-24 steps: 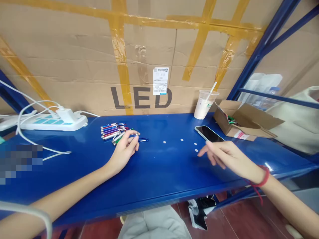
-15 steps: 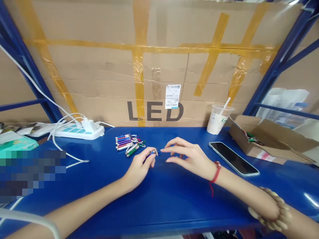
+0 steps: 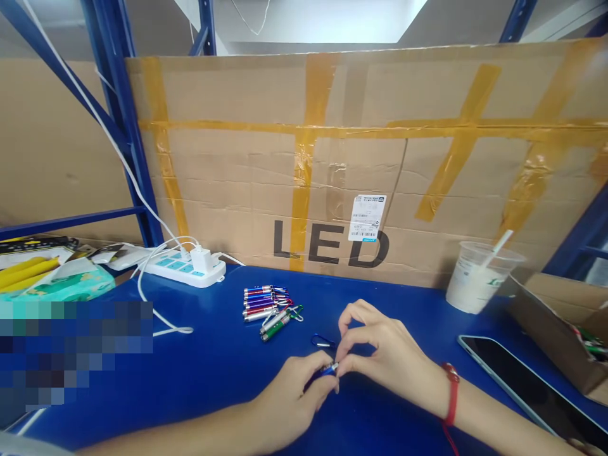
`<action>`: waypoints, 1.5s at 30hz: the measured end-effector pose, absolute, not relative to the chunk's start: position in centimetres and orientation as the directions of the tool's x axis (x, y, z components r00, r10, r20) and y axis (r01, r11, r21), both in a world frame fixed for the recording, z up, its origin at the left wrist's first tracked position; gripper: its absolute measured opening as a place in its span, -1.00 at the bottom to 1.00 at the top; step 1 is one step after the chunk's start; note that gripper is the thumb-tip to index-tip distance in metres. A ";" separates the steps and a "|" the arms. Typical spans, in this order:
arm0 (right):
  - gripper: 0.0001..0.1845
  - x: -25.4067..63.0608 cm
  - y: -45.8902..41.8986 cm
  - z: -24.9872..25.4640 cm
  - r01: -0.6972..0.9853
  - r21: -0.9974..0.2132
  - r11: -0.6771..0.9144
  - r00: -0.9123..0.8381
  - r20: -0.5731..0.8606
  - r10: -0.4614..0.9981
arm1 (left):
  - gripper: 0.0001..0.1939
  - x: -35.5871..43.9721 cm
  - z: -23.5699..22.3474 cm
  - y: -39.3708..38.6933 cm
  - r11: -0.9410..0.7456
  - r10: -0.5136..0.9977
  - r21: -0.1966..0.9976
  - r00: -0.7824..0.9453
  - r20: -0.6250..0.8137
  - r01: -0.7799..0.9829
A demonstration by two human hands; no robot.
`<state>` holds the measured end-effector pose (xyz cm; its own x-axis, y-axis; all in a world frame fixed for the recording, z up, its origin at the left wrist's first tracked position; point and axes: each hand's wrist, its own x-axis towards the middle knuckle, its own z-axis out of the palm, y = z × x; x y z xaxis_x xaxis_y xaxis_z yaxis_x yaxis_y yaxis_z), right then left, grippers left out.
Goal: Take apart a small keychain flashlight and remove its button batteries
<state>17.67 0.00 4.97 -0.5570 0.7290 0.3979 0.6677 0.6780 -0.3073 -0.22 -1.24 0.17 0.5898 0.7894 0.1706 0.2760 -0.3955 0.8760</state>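
Note:
My left hand (image 3: 292, 399) is closed around a blue mini flashlight (image 3: 327, 370), whose silvery end sticks out between thumb and forefinger. At that end the thumb and fingertips of my right hand (image 3: 375, 348) are pinched together, touching it; whatever fine part they grip is hidden. Just behind my fingers a blue carabiner clip (image 3: 323, 342) shows above the tabletop; I cannot tell whether it is joined to the flashlight. Farther back and left, several mini flashlights (image 3: 260, 304) in blue, purple, red and silver lie in a row, with a green one (image 3: 275, 326) in front.
A white power strip (image 3: 187, 269) with cables sits at the back left of the blue table (image 3: 199, 373). On the right are a phone (image 3: 527, 386), a drink cup with straw (image 3: 477, 278) and an open cardboard box (image 3: 555, 329). A large carton (image 3: 228, 183) stands behind.
My right fingers have come together at the flashlight's end, where they were apart before. The camera view has tilted up and shifted left, and a blue clip now shows behind my fingers.

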 end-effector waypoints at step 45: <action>-0.72 18.5 0.7 0.9 0.326 -0.935 -0.141 -0.505 -0.298 0.810 | -0.85 -0.8 0.3 -1.8 -0.619 0.704 0.654 0.677 0.216 0.435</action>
<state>18.49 0.71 0.86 -0.5048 0.8103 -0.2977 0.3258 -0.1405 -0.9349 -0.78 -1.83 0.26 0.6768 0.7039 0.2158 0.4348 -0.6187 0.6543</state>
